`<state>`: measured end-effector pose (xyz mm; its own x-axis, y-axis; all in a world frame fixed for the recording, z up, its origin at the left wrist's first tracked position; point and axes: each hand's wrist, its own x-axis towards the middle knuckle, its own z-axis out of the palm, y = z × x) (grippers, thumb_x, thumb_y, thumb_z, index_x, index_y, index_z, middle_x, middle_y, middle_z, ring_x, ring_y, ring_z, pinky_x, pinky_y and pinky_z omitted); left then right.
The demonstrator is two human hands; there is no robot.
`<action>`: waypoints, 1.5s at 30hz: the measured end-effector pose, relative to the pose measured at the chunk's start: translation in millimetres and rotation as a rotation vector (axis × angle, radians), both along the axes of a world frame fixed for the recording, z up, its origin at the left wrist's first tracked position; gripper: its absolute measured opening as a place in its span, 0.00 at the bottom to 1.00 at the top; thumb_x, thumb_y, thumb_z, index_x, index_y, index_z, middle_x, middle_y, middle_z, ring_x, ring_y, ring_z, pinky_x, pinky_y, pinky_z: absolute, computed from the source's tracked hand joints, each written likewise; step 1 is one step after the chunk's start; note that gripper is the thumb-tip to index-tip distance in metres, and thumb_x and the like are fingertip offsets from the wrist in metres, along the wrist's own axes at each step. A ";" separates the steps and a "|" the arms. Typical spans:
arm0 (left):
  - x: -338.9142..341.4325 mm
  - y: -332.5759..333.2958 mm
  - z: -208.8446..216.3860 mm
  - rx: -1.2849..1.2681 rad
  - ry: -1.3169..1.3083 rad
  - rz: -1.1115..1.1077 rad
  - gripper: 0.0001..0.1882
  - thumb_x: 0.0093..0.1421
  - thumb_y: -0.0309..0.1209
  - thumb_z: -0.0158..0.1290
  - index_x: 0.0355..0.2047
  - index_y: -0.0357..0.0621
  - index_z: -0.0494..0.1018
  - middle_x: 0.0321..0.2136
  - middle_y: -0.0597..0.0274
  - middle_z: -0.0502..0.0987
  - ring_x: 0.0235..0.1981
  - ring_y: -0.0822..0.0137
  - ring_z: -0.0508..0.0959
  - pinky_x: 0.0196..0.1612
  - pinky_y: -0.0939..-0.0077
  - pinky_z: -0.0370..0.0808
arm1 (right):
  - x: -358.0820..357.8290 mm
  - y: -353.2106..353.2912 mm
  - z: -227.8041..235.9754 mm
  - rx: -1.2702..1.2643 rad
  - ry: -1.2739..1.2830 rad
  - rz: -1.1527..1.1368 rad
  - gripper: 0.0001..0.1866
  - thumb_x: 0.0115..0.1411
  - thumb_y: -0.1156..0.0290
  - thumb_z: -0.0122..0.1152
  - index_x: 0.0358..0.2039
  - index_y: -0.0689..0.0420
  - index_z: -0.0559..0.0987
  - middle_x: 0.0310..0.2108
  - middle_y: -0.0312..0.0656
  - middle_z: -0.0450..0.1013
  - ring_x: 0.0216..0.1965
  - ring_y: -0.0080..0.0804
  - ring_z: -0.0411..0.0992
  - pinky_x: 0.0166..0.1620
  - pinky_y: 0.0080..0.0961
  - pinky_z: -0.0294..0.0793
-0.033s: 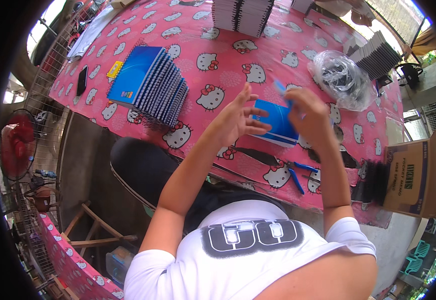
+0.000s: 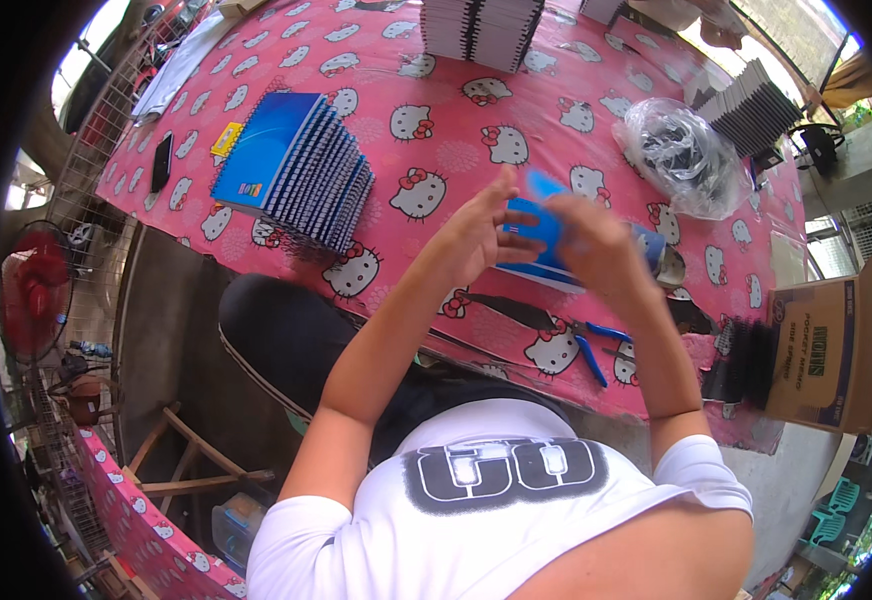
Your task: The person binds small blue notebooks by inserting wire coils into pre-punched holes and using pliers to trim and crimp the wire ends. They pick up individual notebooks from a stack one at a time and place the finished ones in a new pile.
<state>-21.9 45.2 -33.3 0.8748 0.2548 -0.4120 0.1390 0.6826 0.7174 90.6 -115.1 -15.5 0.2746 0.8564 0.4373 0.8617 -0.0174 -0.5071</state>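
In front of me lies a small stack of blue notebook covers (image 2: 546, 273), partly hidden under my hands. My left hand (image 2: 476, 237) is held above its left side, fingers spread and nothing in them. My right hand (image 2: 599, 243), smeared by motion, grips a blue notebook cover (image 2: 548, 186) that sticks up past its fingertips. Blue-handled pliers (image 2: 592, 352) rest near the table's front edge. To their left is a dark, flat pointed thing (image 2: 509, 309).
Blue spiral notebooks (image 2: 286, 160) are stacked at the left, near a phone (image 2: 163, 162). More bound stacks (image 2: 481, 30) stand at the back. A clear plastic bag (image 2: 684, 160) lies to the right, with black spirals (image 2: 741, 362) beside a cardboard box (image 2: 824, 350).
My right hand has moved slightly left and down, and the blue cover in it now shows more broadly. My left hand stays nearly where it was, fingers still spread.
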 end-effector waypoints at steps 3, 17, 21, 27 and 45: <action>22.2 -8.6 -43.8 0.446 -0.103 0.139 0.17 0.62 0.19 0.50 0.51 0.37 0.64 0.40 0.58 0.75 0.37 0.72 0.77 0.39 0.77 0.76 | -15.7 -14.7 -17.6 0.020 0.021 -0.042 0.28 0.46 0.83 0.64 0.50 0.57 0.71 0.48 0.49 0.72 0.52 0.46 0.71 0.52 0.36 0.73; -2.7 -15.3 -60.6 1.464 -0.486 0.147 0.33 0.55 0.14 0.50 0.61 0.54 0.62 0.53 0.44 0.62 0.55 0.47 0.67 0.51 0.59 0.70 | 6.4 -29.5 -96.9 0.288 0.748 -0.141 0.23 0.51 0.90 0.59 0.42 0.56 0.62 0.41 0.40 0.66 0.43 0.26 0.65 0.49 0.23 0.66; 0.0 -45.6 -30.9 1.714 -0.304 0.306 0.27 0.57 0.24 0.54 0.57 0.58 0.68 0.59 0.45 0.60 0.56 0.48 0.66 0.59 0.39 0.54 | 7.9 -33.7 -96.8 0.162 0.657 -0.242 0.20 0.52 0.87 0.60 0.40 0.57 0.63 0.38 0.40 0.67 0.40 0.28 0.65 0.47 0.24 0.67; 23.9 -56.1 -29.8 1.835 -0.217 0.190 0.14 0.55 0.39 0.59 0.42 0.57 0.81 0.46 0.65 0.75 0.49 0.60 0.71 0.59 0.35 0.44 | 11.0 -56.0 -61.8 0.053 0.214 -0.334 0.19 0.49 0.82 0.65 0.41 0.59 0.69 0.42 0.46 0.69 0.45 0.42 0.69 0.51 0.33 0.68; 34.7 -52.9 -24.0 1.661 -0.369 0.285 0.12 0.46 0.30 0.66 0.34 0.45 0.82 0.29 0.63 0.79 0.35 0.64 0.74 0.40 0.71 0.70 | 59.6 -174.8 -48.8 -0.069 0.035 -0.769 0.16 0.55 0.84 0.54 0.42 0.56 0.82 0.33 0.44 0.76 0.36 0.41 0.75 0.39 0.32 0.74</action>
<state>12.8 -7.7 -57.4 0.7105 0.3181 0.6277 -0.1663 -0.7908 0.5891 150.3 -289.9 -64.3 0.8158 0.4440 0.3706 0.5782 -0.6371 -0.5097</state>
